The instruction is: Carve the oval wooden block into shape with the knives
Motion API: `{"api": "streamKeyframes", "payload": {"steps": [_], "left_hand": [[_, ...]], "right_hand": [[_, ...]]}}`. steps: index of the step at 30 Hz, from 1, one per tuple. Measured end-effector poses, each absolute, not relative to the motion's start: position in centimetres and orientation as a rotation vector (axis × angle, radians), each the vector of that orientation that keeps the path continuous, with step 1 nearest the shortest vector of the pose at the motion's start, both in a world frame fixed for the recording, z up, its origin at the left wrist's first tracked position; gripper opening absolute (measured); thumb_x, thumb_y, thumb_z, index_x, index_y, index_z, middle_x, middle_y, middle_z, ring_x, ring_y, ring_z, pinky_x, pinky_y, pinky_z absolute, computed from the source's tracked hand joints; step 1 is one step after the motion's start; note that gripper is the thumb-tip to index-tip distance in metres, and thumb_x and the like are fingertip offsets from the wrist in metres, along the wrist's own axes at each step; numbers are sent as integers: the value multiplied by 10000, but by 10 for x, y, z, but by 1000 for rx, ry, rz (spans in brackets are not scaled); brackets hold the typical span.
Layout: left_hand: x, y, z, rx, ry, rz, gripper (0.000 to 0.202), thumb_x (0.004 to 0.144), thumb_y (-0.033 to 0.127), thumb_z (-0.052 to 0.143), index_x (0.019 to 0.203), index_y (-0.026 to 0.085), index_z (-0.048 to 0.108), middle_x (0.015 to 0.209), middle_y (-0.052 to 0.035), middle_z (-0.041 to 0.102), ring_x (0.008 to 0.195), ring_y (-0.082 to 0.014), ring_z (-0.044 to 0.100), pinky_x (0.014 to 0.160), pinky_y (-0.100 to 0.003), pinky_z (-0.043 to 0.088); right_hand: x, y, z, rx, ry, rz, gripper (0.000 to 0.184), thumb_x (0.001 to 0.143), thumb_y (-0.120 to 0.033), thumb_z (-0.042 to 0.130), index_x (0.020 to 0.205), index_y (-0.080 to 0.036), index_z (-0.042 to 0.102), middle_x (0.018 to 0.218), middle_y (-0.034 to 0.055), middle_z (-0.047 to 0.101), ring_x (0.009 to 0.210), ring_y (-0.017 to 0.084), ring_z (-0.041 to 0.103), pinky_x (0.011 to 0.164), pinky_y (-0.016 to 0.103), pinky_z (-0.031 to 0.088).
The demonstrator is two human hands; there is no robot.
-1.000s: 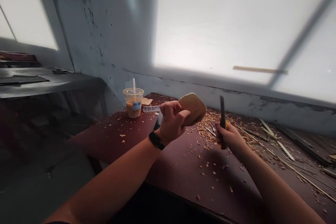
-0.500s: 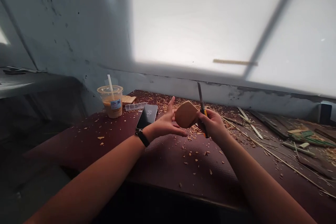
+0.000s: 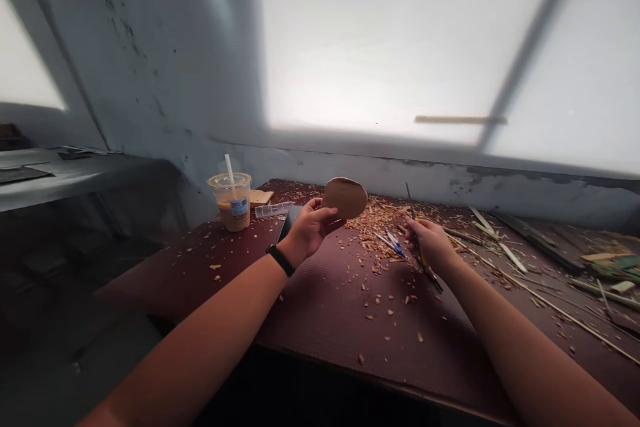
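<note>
A flat, rounded piece of wood is pinched between the thumb and fingers of my left hand, held above the table. My right hand grips a utility knife, its thin blade pointing up and away from me. The knife is apart from the wood. Below and between the hands lie a blue-and-white pen-like item and a heap of wood shavings. Behind my left wrist a phone lies partly hidden.
A plastic cup of iced drink with a straw stands at the table's left, beside a clear plastic case and a wood block. Thin strips and wood scraps cover the right side. A wall closes off the back.
The wood piece has passed from my right hand to my left, which has closed on it. My right hand has moved right with the knife, uncovering the blue-and-white item. The view has shifted slightly.
</note>
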State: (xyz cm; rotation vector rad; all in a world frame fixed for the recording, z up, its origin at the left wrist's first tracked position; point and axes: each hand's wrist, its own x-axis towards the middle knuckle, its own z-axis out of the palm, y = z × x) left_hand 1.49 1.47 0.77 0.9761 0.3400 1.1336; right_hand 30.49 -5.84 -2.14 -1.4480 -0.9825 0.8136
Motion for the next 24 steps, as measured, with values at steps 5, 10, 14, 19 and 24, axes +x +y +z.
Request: {"api": "streamKeyframes", "payload": {"steps": [5, 10, 14, 19, 24], "left_hand": [[8, 19, 11, 855, 265, 1207, 401, 683, 103, 804, 1009, 210, 596, 1080, -30, 762, 1024, -205, 750, 1051, -409, 564], [5, 21, 10, 795, 229, 1233, 369, 687, 69, 788, 986, 212, 625, 1059, -12, 768, 1000, -187, 754, 1023, -375, 585], [5, 22, 8, 789, 189, 1234, 392, 684, 56, 789, 1014, 218, 652, 1067, -18, 774, 1026, -198, 750, 996, -364, 598], [4, 21, 8, 801, 162, 1232, 492, 677, 52, 776, 1123, 234, 678, 1117, -34, 780, 1040, -205, 744, 997, -377, 597], [3, 20, 9, 798, 164, 1258, 509, 669, 77, 769, 1140, 249, 679, 1111, -19, 779, 1043, -192, 734, 1026, -373, 578]], "right_hand": [[314, -53, -32, -1505, -955, 849, 430, 988, -439, 637, 1330, -180, 611, 1316, 109, 625, 1112, 233, 643, 933, 458, 570], [313, -52, -36, -1536, -995, 848, 428, 988, -441, 637, 1327, -180, 613, 1312, 108, 627, 1109, 232, 644, 933, 456, 570], [314, -53, -37, -1584, -1012, 832, 422, 990, -440, 634, 1325, -185, 615, 1317, 108, 626, 1111, 231, 643, 935, 454, 569], [316, -53, -36, -1646, -1029, 822, 427, 985, -428, 643, 1331, -180, 610, 1318, 109, 624, 1114, 234, 643, 934, 457, 570], [319, -51, -37, -1691, -1031, 807, 426, 984, -419, 647, 1334, -179, 608, 1319, 108, 623, 1115, 234, 643, 933, 457, 571]]}}
